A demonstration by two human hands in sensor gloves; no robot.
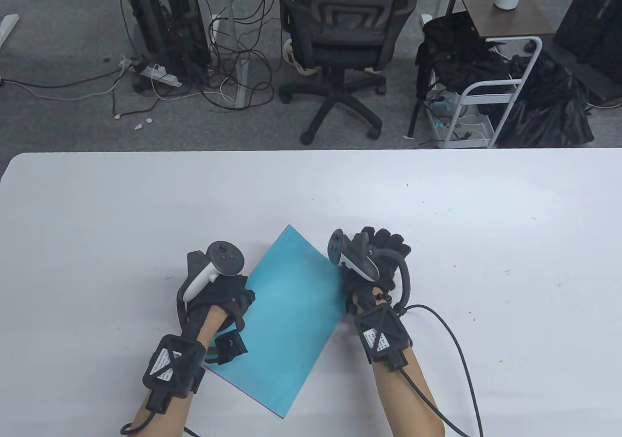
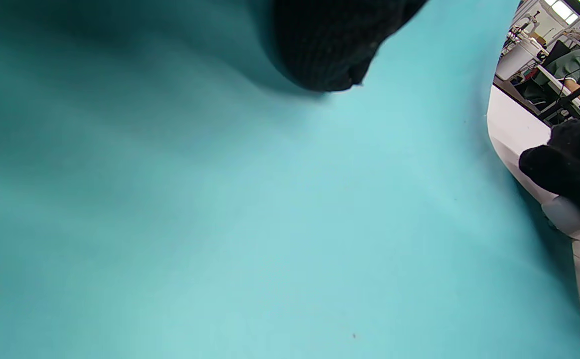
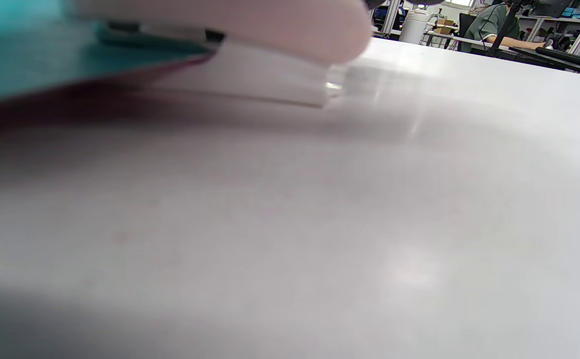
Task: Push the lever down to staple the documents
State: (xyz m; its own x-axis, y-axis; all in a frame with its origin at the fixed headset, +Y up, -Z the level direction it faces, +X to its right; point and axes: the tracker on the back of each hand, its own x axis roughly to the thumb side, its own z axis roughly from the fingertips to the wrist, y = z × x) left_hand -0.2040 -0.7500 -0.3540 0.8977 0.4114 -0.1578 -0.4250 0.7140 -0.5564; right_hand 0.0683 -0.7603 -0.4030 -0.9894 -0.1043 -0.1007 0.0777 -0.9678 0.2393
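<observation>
A teal sheet stack (image 1: 286, 315) with a magenta underside lies tilted on the white table (image 1: 486, 223). My left hand (image 1: 233, 305) rests on its left edge; in the left wrist view a gloved fingertip (image 2: 330, 50) touches the teal paper (image 2: 270, 224). My right hand (image 1: 381, 252) lies curled over the paper's right edge and covers the stapler in the table view. In the right wrist view the pale stapler (image 3: 250, 40) sits on the table with the paper's edge (image 3: 71, 60) inside its mouth. My right hand (image 2: 569, 159) also shows in the left wrist view.
The table's far edge (image 1: 311, 151) runs across the middle of the table view. Beyond it stand an office chair (image 1: 340, 43), a computer tower with loose cables (image 1: 165, 24) and a white cart (image 1: 486, 96). A glove cable (image 1: 457, 344) trails right of my right forearm.
</observation>
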